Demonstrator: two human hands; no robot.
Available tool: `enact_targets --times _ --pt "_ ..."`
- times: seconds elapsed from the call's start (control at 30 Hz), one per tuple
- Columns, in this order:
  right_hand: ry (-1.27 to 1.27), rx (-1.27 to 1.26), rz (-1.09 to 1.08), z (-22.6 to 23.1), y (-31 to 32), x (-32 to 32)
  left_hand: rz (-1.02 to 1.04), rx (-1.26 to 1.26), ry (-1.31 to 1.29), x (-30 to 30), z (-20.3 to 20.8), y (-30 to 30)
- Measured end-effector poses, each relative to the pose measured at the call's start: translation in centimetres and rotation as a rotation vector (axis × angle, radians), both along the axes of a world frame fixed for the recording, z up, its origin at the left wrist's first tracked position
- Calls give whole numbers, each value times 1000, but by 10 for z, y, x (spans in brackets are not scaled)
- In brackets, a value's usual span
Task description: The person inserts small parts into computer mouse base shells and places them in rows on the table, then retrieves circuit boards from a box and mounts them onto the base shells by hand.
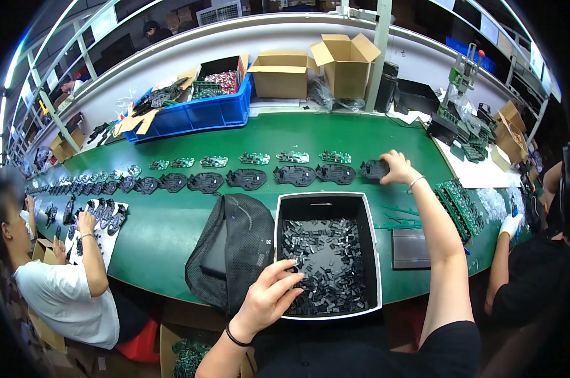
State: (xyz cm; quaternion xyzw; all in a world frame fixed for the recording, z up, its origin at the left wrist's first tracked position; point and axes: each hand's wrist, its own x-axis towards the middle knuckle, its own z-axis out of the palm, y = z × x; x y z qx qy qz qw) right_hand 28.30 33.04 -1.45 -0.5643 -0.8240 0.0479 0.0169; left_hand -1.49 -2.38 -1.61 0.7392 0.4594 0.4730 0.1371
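Observation:
My right hand (398, 169) reaches to the far right end of a row of black plastic base shells, its thumb and fingers on the edge of the last shell (372, 169). Over the near left part of a white-rimmed black box (378, 277), my left hand (267, 297) is bent with thumb and fingertips drawn together. Whatever sits between those fingertips is too small to make out. Inside the box lie many small black plastic pieces (335, 277). Behind the shells runs a row of green circuit boards (292, 157).
A black mesh bag (234, 252) lies left of the box; a dark flat case (411, 249) and stacked circuit boards (458, 211) lie right. A blue bin (190, 120) and cardboard boxes (279, 74) stand behind. Co-workers sit at left (64, 296) and right (524, 271).

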Motion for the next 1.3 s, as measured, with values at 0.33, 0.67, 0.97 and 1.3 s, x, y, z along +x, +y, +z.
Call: enact_targets --times 0.33,0.67,0.97,1.3 --pt "205 -119 227 -30 34 16 -28 100 -9 -1 -6 -2" --pt "500 41 571 56 -145 -45 941 289 -582 -100 -77 -121" --pt "511 15 595 43 -292 -86 2059 -492 -501 -142 -407 -386" --pt "469 78 455 43 -315 -107 1345 -1193 -133 -144 -431 -299"
